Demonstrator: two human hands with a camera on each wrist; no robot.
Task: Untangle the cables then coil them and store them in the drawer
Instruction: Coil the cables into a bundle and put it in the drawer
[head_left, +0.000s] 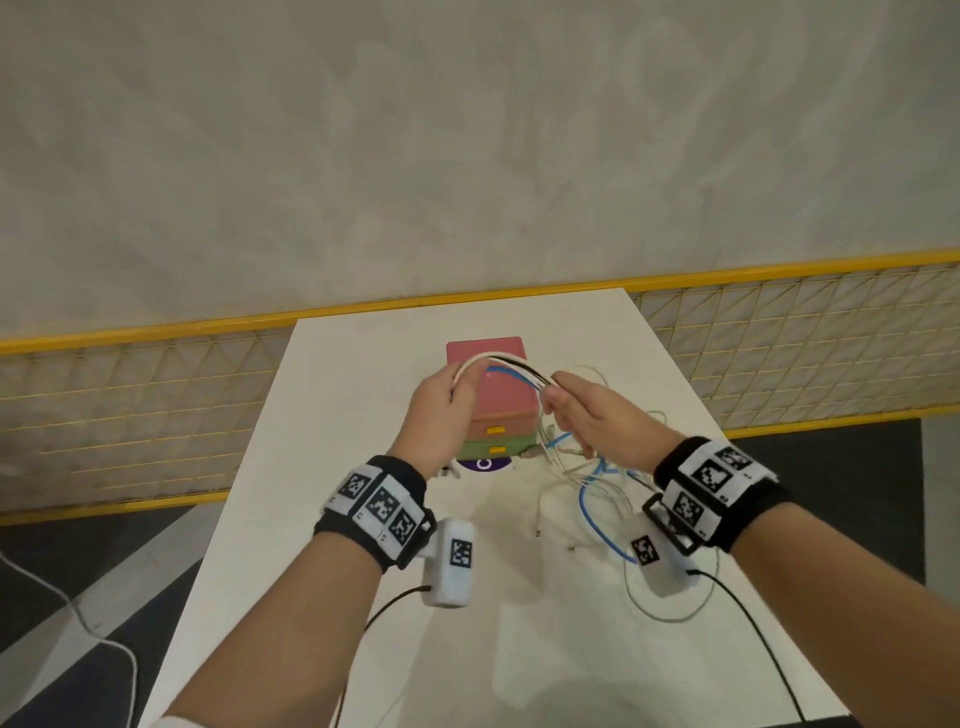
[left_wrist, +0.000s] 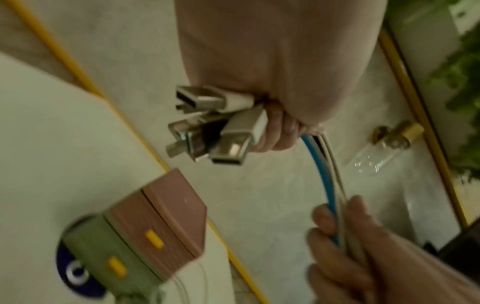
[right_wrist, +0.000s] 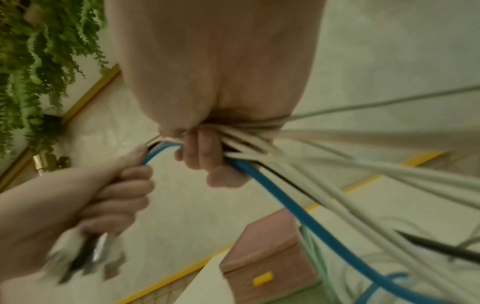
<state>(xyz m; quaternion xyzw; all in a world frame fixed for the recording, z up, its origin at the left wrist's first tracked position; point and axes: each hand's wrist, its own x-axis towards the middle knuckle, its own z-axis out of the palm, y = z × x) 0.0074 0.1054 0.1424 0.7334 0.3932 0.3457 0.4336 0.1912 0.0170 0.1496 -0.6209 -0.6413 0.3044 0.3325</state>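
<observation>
A bundle of cables (head_left: 511, 368), white, blue and black, arcs between my two hands above the drawer unit (head_left: 496, 397). My left hand (head_left: 441, 415) grips the bundle near its ends, and several USB plugs (left_wrist: 207, 127) stick out of the fist. My right hand (head_left: 587, 410) is closed round the same cables (right_wrist: 249, 148) a little further along. From it the blue cable (right_wrist: 298, 207) and white ones trail down to a loose tangle (head_left: 597, 493) on the white table (head_left: 332, 467). The drawer unit has a pink top drawer (left_wrist: 166, 222) and a green one (left_wrist: 111, 259), both shut, with yellow handles.
The drawer unit stands on a purple disc (head_left: 485, 464) mid-table. Yellow wire fencing (head_left: 156, 415) runs behind the table on both sides. A thin grey loop of cable (head_left: 670, 597) lies at the table's right near edge. Green hanging plants (right_wrist: 39, 51) show in the wrist views.
</observation>
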